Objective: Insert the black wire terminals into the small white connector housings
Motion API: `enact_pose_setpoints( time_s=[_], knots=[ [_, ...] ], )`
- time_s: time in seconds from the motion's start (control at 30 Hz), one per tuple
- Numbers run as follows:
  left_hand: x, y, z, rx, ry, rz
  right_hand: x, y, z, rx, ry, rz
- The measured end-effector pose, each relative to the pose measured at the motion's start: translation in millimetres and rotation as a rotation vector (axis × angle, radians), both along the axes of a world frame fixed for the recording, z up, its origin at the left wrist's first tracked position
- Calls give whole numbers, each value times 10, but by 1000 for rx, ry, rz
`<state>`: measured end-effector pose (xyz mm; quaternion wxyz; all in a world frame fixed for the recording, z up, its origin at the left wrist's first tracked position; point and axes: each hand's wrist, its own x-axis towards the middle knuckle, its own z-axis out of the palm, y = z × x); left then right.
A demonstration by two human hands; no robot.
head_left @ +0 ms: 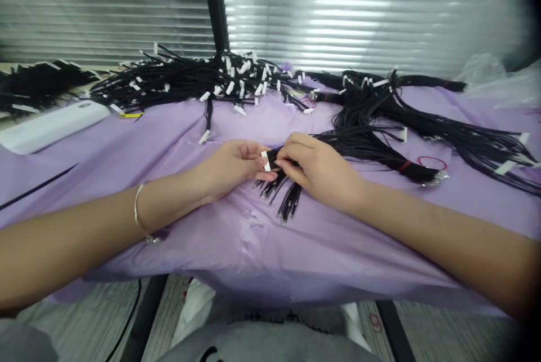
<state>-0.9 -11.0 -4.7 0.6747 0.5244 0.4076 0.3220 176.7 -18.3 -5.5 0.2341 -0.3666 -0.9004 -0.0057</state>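
Observation:
My left hand (239, 166) pinches a small white plug connector (266, 161) between thumb and fingers. Close by on its right, my right hand (306, 162) has thumb and forefinger pressed together at the black wires (274, 155) that run into the connector. Loose wire ends with bare metal terminals (287, 207) hang below the two hands, over the purple cloth. Behind my right hand lies a bundle of black wires (363, 145), tied with a red band (404, 166) near its metal-tipped end.
Heaped black cables (181, 77) with white connectors lie along the back edge by the blinds. A white device (54, 125) sits at the left. More wire bundles (456, 133) spread to the right, near clear plastic (486, 77). The purple cloth (203, 255) covers the table.

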Motion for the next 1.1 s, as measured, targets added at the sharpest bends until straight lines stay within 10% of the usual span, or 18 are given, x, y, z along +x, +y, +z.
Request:
enact_pose_setpoints(
  time_s=[0.17, 0.47, 0.8, 1.1],
  knots=[
    [-4, -2, 42, 58, 36, -9, 103, 45, 108, 198, -25, 3],
    [-90, -107, 203, 923, 354, 115, 254, 179, 80, 198, -225, -125],
    [-25, 44, 76, 5, -153, 225, 278, 258, 50, 222, -230, -122],
    [-44, 111, 5, -151, -290, 185, 146, -13, 126, 382, -237, -10]
  ],
)
